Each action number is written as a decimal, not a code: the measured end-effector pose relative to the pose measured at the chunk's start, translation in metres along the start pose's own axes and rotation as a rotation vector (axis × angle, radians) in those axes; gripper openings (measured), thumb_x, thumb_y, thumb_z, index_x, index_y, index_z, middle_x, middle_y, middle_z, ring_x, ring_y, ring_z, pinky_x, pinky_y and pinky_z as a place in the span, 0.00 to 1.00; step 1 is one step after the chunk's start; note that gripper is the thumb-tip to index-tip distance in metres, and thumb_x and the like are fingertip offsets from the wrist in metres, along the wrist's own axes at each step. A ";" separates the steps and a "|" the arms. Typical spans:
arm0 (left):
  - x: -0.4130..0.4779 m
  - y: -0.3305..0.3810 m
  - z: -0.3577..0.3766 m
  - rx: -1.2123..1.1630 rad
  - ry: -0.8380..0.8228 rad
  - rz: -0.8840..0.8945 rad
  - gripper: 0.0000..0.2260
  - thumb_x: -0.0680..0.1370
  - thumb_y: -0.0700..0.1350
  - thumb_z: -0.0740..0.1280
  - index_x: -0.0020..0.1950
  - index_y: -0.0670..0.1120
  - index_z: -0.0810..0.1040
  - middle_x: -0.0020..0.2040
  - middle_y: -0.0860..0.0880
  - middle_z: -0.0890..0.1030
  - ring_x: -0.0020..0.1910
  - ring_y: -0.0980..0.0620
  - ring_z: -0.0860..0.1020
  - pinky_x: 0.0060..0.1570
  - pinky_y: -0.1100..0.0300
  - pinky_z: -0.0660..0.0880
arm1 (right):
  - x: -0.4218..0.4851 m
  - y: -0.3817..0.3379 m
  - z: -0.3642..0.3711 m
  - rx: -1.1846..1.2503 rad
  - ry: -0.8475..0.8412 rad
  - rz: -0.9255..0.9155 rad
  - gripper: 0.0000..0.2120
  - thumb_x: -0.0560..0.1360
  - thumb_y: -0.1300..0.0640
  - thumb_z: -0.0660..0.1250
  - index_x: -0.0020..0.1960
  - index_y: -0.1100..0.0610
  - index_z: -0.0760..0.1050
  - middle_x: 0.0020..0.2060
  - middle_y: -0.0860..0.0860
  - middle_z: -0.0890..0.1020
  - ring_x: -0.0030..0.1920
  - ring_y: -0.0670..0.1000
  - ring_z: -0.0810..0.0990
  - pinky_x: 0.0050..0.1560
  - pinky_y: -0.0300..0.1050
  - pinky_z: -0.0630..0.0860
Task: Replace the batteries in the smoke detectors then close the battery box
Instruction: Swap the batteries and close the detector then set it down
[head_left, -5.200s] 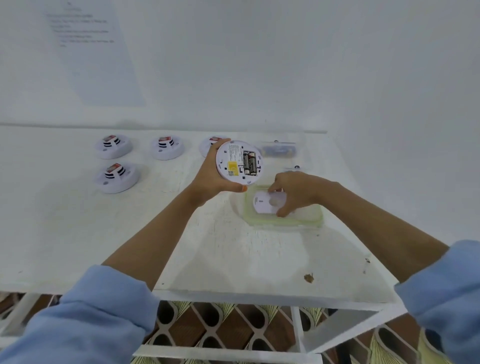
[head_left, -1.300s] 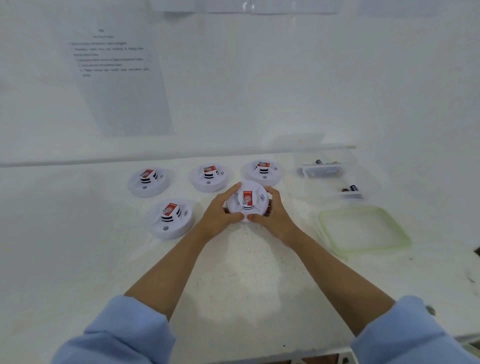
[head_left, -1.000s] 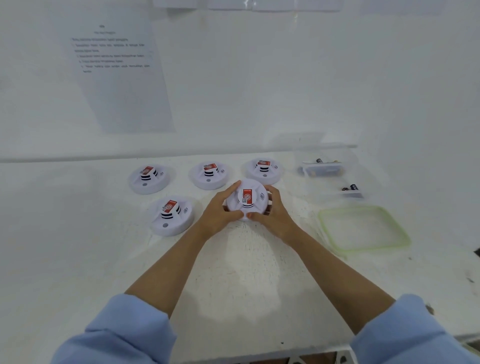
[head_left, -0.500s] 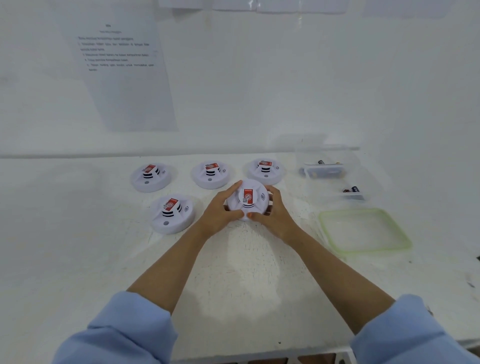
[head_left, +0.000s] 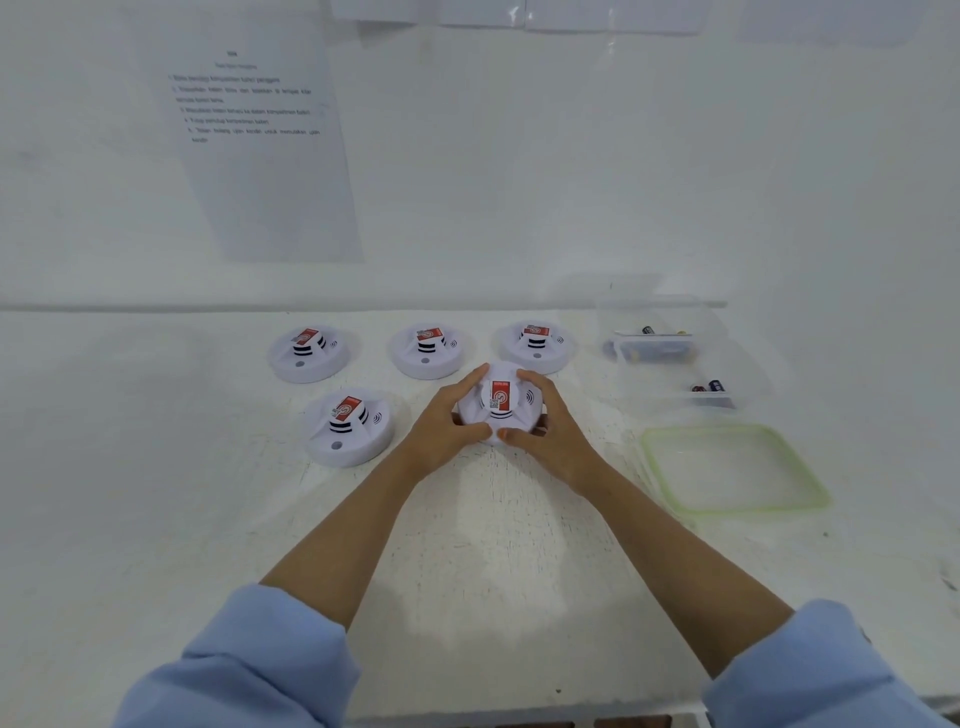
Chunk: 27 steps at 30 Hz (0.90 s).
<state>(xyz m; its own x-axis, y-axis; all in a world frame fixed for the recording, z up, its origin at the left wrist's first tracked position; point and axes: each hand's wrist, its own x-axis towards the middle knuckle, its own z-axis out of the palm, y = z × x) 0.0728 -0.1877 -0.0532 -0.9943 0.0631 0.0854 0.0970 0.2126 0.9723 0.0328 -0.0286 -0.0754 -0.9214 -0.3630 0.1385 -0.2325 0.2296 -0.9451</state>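
Observation:
A white round smoke detector (head_left: 500, 402) with a red label sits face up on the white table (head_left: 156, 493). My left hand (head_left: 447, 421) and my right hand (head_left: 548, 428) clasp it from both sides. Several more detectors stand nearby: one at front left (head_left: 349, 427) and three in a back row (head_left: 309, 352), (head_left: 428, 349), (head_left: 536, 344). At the back right stands a clear battery box (head_left: 670, 340) with batteries inside, without a lid. A second clear box (head_left: 711, 387) just in front holds a few batteries. The green-rimmed lid (head_left: 735, 467) lies flat to the right.
A printed sheet of paper (head_left: 254, 140) is taped to the white wall behind the table. The table's front edge runs along the bottom of the view. My light blue sleeves fill the lower corners.
Earlier my left hand held a detector upside down with its batteries showing while my right hand reached to the lid. Now that detector sits face up between both hands, hardly moving over the last second.

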 end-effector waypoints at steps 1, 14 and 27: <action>0.000 0.000 0.000 0.005 -0.003 0.001 0.31 0.74 0.31 0.66 0.73 0.47 0.61 0.62 0.57 0.68 0.61 0.55 0.70 0.54 0.63 0.75 | 0.000 0.001 0.000 -0.001 0.002 -0.006 0.33 0.68 0.63 0.73 0.67 0.51 0.61 0.66 0.54 0.69 0.67 0.54 0.68 0.67 0.56 0.69; -0.001 -0.002 -0.001 -0.015 -0.022 0.006 0.29 0.75 0.32 0.65 0.72 0.50 0.60 0.63 0.54 0.68 0.58 0.56 0.71 0.46 0.72 0.76 | 0.000 0.000 0.000 0.031 -0.005 0.013 0.31 0.71 0.61 0.71 0.68 0.50 0.61 0.67 0.53 0.68 0.66 0.51 0.68 0.65 0.46 0.69; -0.002 -0.005 -0.004 -0.065 -0.046 -0.003 0.28 0.75 0.31 0.65 0.72 0.49 0.61 0.64 0.53 0.69 0.58 0.57 0.72 0.47 0.69 0.77 | -0.007 -0.007 -0.001 0.145 -0.015 0.042 0.24 0.77 0.65 0.61 0.69 0.49 0.62 0.69 0.52 0.67 0.66 0.52 0.70 0.63 0.46 0.72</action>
<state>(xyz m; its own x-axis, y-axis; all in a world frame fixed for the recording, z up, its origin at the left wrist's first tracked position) 0.0745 -0.1929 -0.0577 -0.9914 0.1077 0.0737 0.0894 0.1488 0.9848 0.0403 -0.0268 -0.0694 -0.9245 -0.3694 0.0946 -0.1455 0.1124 -0.9829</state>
